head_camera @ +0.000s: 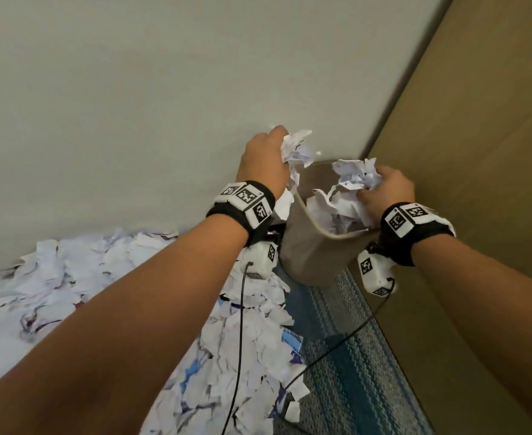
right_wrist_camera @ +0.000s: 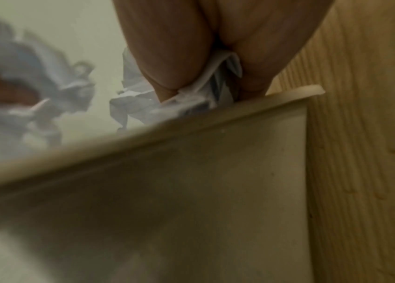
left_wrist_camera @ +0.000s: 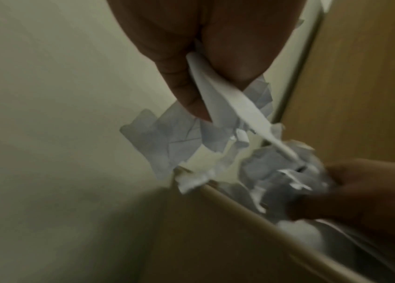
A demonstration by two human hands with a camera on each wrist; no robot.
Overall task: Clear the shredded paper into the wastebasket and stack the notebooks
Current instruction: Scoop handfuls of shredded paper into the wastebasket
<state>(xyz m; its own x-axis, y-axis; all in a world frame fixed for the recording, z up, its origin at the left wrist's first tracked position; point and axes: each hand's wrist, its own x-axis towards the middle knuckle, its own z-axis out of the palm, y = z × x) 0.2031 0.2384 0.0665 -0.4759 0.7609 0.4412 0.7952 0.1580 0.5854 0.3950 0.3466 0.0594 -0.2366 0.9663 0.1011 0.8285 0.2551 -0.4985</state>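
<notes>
A beige wastebasket (head_camera: 302, 255) stands in the corner between wall and wooden panel, holding torn white paper (head_camera: 337, 211). My left hand (head_camera: 268, 158) grips a bunch of shredded paper (head_camera: 297, 149) above the basket's far left rim. My right hand (head_camera: 384, 189) grips another bunch (head_camera: 355, 175) over the basket's opening. In the left wrist view the fingers (left_wrist_camera: 186, 92) pinch paper strips (left_wrist_camera: 228, 99) above the rim (left_wrist_camera: 240, 206). The right wrist view has paper (right_wrist_camera: 206, 90) squeezed in the hand just above the rim (right_wrist_camera: 215, 116). A large heap of shredded paper (head_camera: 70, 277) covers the floor at left. A blue-edged notebook (head_camera: 291, 342) peeks from under it.
A wooden panel (head_camera: 478, 152) closes off the right side and a pale wall (head_camera: 133, 105) the back. Blue striped carpet (head_camera: 346, 356) lies bare between the heap and the panel. Black cables (head_camera: 239, 340) hang from the wrist cameras.
</notes>
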